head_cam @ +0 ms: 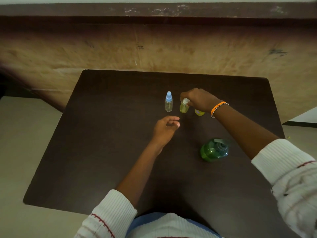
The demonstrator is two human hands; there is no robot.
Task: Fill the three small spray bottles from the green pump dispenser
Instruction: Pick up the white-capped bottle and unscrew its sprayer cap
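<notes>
Right hand (199,98) pinching the white cap of the middle bottle (184,108), apparently capping it after filling, left hand (165,128) loose and empty near the clear blue-capped bottle (168,104), likely next for uncapping, dispenser (214,150) nearer right.

1. Dark tabletop (106,152): smooth, matt, wood-look finish.
2. Blue-capped spray bottle (168,102): clear glossy plastic, opaque pale blue plastic cap.
3. Middle spray bottle (183,108): clear plastic, yellow-green tinted, whitish plastic top.
4. Third small bottle (199,112): mostly hidden, shiny yellow plastic by the look.
5. Green pump dispenser (214,150): translucent green plastic, glossy, with highlights.
6. Sleeves (113,213): white ribbed knit cloth, red stitched lines.
7. Bracelet (218,107): orange band, beaded strand beside.
8. Wall panel (154,54): tan, rough, scuffed, matt.
</notes>
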